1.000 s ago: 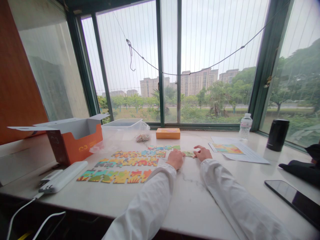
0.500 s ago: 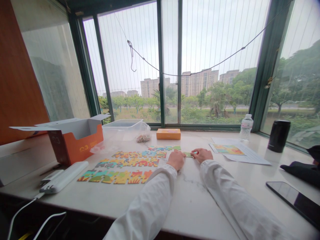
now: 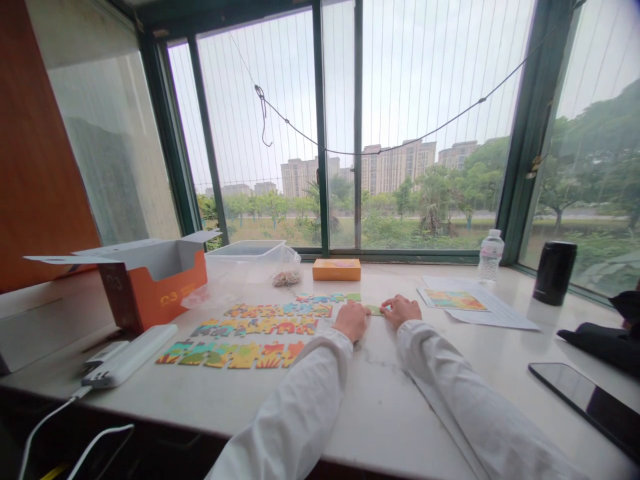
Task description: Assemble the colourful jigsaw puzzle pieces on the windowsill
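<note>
Green jigsaw puzzle pieces [image 3: 375, 311] lie flat on the white tabletop between my two hands. At their left end, my left hand [image 3: 351, 321] has its fingers curled down onto a piece, hiding part of it. My right hand [image 3: 404, 310] pinches the right end between thumb and fingers. Left of my hands, joined puzzle strips lie in several rows: a front row [image 3: 240, 355] with green and yellow pieces, a middle row [image 3: 260, 326], and farther rows [image 3: 280, 309] in mixed colours. A small blue-green strip [image 3: 327, 297] lies behind my left hand.
An orange box [image 3: 337, 269] sits near the window. Left are an open carton [image 3: 175, 293], a clear plastic bin [image 3: 245, 257], a bag of pieces [image 3: 287, 277] and a white power bank [image 3: 130, 357]. Right are a picture sheet [image 3: 453, 300], water bottle [image 3: 491, 257], black tumbler [image 3: 555, 273] and phone [image 3: 590, 400].
My right hand has shifted slightly left along the green pieces, its fingers closer together. My left hand stays nearly in place. The rows have not changed.
</note>
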Action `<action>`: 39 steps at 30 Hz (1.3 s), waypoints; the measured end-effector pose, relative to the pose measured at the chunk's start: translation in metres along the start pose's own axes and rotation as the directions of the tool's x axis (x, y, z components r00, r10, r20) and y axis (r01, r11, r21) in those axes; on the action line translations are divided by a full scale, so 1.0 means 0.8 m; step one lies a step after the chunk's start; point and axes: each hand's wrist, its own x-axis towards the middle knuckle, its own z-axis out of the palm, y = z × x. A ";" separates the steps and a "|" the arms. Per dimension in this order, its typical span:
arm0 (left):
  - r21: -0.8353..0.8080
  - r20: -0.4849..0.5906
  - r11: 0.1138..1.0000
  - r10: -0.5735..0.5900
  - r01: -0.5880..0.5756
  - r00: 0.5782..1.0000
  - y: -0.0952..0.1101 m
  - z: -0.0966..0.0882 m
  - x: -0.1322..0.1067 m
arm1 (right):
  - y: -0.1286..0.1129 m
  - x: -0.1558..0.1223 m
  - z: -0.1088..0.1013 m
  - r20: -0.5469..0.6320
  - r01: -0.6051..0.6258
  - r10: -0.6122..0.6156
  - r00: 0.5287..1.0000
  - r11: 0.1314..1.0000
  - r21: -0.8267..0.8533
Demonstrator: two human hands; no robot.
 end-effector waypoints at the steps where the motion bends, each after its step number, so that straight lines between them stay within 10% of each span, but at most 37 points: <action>1: -0.003 0.003 1.000 -0.004 0.004 1.000 0.000 -0.001 0.000 | 0.000 0.000 0.001 -0.006 0.006 -0.006 1.000 1.000 0.015; 16: 0.010 -0.103 0.999 -0.037 0.038 0.994 -0.006 -0.042 0.002 | 0.019 0.002 0.007 -0.193 0.001 0.035 0.981 0.984 0.181; 24: -0.063 -0.050 0.958 -0.282 0.279 0.958 -0.131 -0.120 -0.023 | 0.027 0.004 0.013 -0.161 -0.001 0.024 0.987 0.990 0.140; 30: 0.028 -0.064 0.907 -0.418 0.420 0.906 -0.206 -0.074 -0.066 | 0.015 0.002 0.017 -0.195 0.085 -0.054 0.979 0.985 0.151; 39: 0.052 0.006 0.939 -0.342 0.341 0.940 -0.217 -0.017 -0.062 | -0.053 0.008 0.014 -0.209 0.308 -0.284 0.936 0.947 0.091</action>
